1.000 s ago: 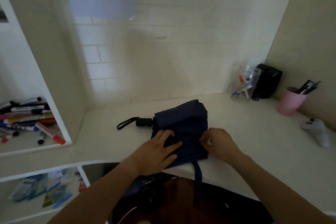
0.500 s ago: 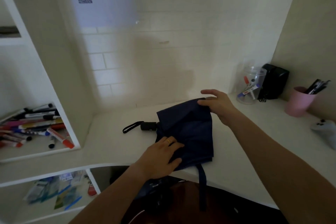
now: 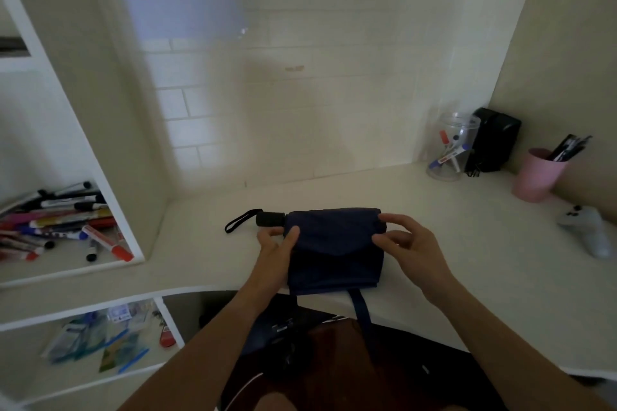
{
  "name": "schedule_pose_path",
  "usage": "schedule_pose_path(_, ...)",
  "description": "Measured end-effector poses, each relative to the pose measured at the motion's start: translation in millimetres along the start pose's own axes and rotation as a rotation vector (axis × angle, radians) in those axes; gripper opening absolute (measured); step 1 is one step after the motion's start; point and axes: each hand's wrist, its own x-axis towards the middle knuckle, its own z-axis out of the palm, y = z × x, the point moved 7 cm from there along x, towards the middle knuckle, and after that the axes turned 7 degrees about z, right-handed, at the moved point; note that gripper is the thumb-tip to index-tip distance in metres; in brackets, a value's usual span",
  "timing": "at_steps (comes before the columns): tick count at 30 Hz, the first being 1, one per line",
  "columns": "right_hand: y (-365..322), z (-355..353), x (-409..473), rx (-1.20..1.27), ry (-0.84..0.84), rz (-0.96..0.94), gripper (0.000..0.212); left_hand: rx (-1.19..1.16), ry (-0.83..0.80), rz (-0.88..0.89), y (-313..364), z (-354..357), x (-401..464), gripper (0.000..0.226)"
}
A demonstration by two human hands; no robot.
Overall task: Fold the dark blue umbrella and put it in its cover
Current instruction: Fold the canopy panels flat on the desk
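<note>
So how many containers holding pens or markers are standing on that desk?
2, both at the desk's far right corner: a clear jar with a few markers, and a pink cup of dark pens further right. The loose markers lie on the left shelf.

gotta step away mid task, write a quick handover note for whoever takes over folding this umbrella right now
Left hand: pinches the left edge of the umbrella's canopy, beside the handle.
Right hand: fingers curled at the canopy's right edge, pinching the fabric near the top corner.
Dark blue umbrella: collapsed, lying on the white desk, canopy gathered into a flat, rough rectangle. Black handle and wrist loop point left. The closing strap hangs off the desk's front edge.
Done: collapsed and partly folded.
Left: roll the canopy tight, fasten the strap, slide it into the cover. I cannot pick out the cover with certainty.
</note>
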Motion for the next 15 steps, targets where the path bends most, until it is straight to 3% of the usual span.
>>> schedule_pose_path(3,9.5,0.3,-3.2,0.025,0.025,0.066,0.037,0.096,0.069,-0.016,-2.9,-2.9,4.8,0.044)
schedule_pose_path(8,16.1,-0.4,-1.3,0.001,0.048,0.063,0.012,0.187,0.095,-0.006,-3.0,-2.1,13.6,0.035)
schedule_pose_path(10,18.8,-0.7,1.4,-0.012,0.010,0.085,0.005,0.136,0.097,-0.027,-3.6,-4.2,13.7,0.022)
schedule_pose_path(12,22.3,0.7,2.7,-0.021,-0.058,0.125,0.013,0.021,0.084,-0.057,-2.9,-7.0,9.4,0.012)
schedule_pose_path(15,22.7,3.4,4.2,0.008,-0.105,0.150,0.018,-0.101,0.048,-0.091,-2.2,-9.1,4.7,0.017)
